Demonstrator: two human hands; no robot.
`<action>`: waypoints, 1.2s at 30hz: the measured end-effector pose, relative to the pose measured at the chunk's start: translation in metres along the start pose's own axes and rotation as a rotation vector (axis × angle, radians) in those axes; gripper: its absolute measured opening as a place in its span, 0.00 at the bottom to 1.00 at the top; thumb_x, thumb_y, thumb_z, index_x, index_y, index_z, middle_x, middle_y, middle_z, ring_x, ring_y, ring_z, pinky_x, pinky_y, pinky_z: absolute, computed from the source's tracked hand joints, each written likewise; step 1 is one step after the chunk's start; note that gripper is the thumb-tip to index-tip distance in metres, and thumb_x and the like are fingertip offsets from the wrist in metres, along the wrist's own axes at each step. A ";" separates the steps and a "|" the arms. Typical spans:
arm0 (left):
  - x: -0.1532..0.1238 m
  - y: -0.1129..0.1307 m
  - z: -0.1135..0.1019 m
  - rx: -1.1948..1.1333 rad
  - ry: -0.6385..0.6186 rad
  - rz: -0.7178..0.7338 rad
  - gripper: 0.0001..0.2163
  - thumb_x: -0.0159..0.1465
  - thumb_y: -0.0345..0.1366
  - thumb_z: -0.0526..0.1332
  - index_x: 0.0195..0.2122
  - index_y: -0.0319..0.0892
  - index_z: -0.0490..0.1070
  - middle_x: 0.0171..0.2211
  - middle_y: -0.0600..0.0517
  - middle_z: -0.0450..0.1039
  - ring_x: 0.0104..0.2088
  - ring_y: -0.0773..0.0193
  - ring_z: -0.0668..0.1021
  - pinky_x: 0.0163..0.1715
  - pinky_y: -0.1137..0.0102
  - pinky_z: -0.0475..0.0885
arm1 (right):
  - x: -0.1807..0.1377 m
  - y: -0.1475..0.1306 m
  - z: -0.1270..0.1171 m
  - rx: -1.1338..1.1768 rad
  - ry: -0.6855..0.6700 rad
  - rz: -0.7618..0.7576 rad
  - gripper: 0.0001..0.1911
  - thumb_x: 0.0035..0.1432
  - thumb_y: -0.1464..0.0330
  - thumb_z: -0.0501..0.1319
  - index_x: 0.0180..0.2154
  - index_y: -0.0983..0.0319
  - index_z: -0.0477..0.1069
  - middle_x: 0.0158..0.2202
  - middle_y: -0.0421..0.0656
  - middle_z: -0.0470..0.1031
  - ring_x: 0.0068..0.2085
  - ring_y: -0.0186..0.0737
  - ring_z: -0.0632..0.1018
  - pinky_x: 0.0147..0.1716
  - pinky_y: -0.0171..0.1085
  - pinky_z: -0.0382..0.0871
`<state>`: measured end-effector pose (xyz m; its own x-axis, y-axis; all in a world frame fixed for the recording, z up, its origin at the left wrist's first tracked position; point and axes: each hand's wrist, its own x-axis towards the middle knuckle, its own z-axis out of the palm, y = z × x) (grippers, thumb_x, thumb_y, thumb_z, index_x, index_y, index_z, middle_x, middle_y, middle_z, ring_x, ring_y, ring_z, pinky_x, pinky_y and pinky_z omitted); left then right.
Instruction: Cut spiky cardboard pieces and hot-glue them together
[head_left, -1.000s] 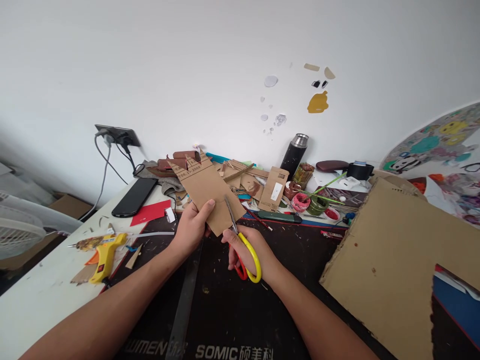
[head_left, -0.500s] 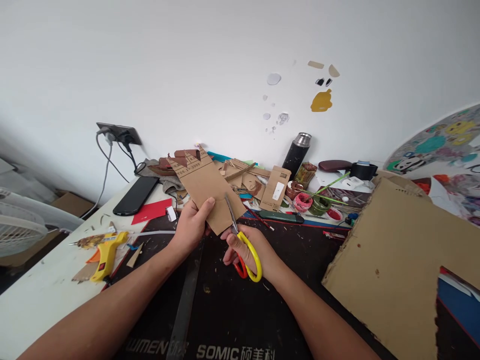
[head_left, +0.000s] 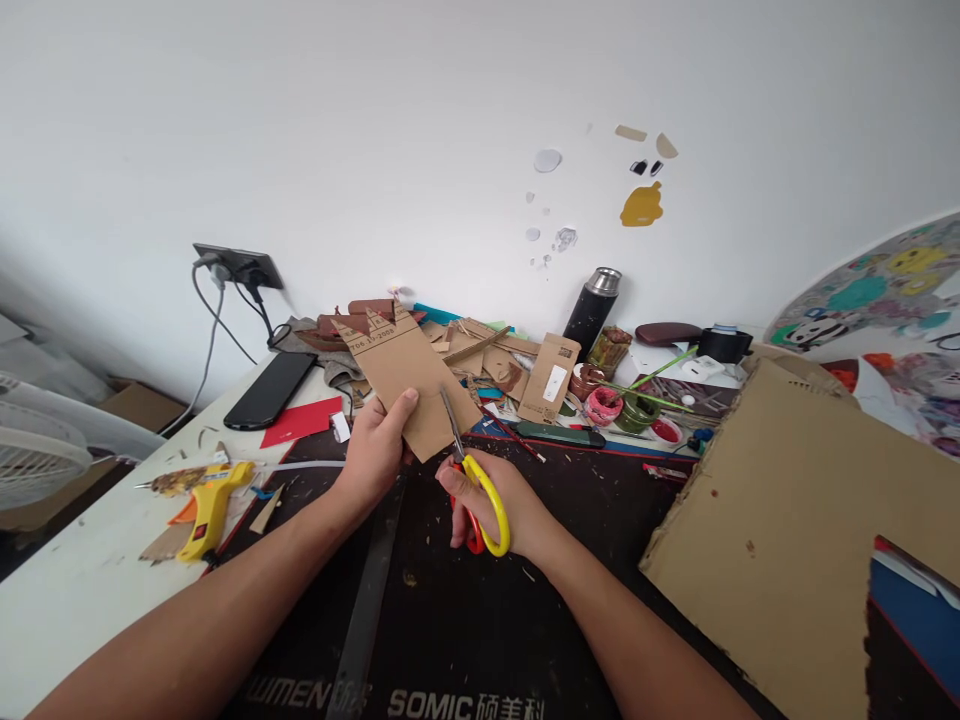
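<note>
My left hand [head_left: 379, 440] grips a brown cardboard piece [head_left: 401, 375] by its lower left edge, thumb on top. Pointed teeth and printed lettering run along the piece's far end. In my right hand [head_left: 499, 500] are scissors [head_left: 486, 505] with one yellow and one red handle loop. Their blades lie across the near right part of the cardboard, one blade visible on top of it. The other blade is hidden beneath. Both hands are above the dark mat [head_left: 450, 620], close together.
A yellow glue gun [head_left: 214, 505] and a black phone [head_left: 270, 390] lie to the left. Cardboard scraps [head_left: 487, 350], a black thermos [head_left: 592, 315] and paint pots [head_left: 604, 405] line the wall. A large cardboard sheet [head_left: 765, 530] covers the right side. A metal ruler [head_left: 364, 620] lies on the mat.
Both hands, with the cardboard and the scissors, have shifted slightly left. The cardboard's toothed end sits a little lower. Both grips are unchanged.
</note>
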<state>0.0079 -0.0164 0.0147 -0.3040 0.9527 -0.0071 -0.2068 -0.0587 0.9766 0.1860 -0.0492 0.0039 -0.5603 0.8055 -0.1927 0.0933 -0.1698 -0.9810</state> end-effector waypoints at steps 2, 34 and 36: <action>-0.002 -0.002 0.002 -0.015 0.019 -0.003 0.19 0.59 0.52 0.71 0.36 0.44 0.71 0.21 0.57 0.72 0.14 0.67 0.70 0.10 0.74 0.61 | 0.001 -0.002 0.000 -0.014 -0.010 -0.001 0.32 0.61 0.36 0.64 0.42 0.58 0.67 0.16 0.31 0.70 0.16 0.37 0.75 0.16 0.29 0.63; 0.010 0.014 -0.019 0.028 -0.390 -0.330 0.20 0.54 0.49 0.78 0.39 0.41 0.78 0.27 0.46 0.82 0.25 0.54 0.83 0.21 0.67 0.77 | 0.000 -0.015 -0.022 0.192 0.284 0.014 0.34 0.54 0.36 0.69 0.38 0.60 0.71 0.24 0.39 0.77 0.21 0.42 0.81 0.17 0.34 0.72; 0.010 0.011 -0.021 0.075 -0.449 -0.351 0.20 0.55 0.51 0.78 0.38 0.42 0.78 0.25 0.47 0.80 0.21 0.56 0.81 0.16 0.70 0.70 | -0.001 -0.014 -0.021 0.191 0.269 0.025 0.33 0.53 0.39 0.72 0.43 0.59 0.73 0.30 0.41 0.80 0.23 0.43 0.81 0.19 0.37 0.75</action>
<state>-0.0168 -0.0141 0.0212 0.1987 0.9456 -0.2578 -0.1523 0.2896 0.9450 0.2021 -0.0356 0.0175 -0.3202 0.9165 -0.2399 -0.0656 -0.2740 -0.9595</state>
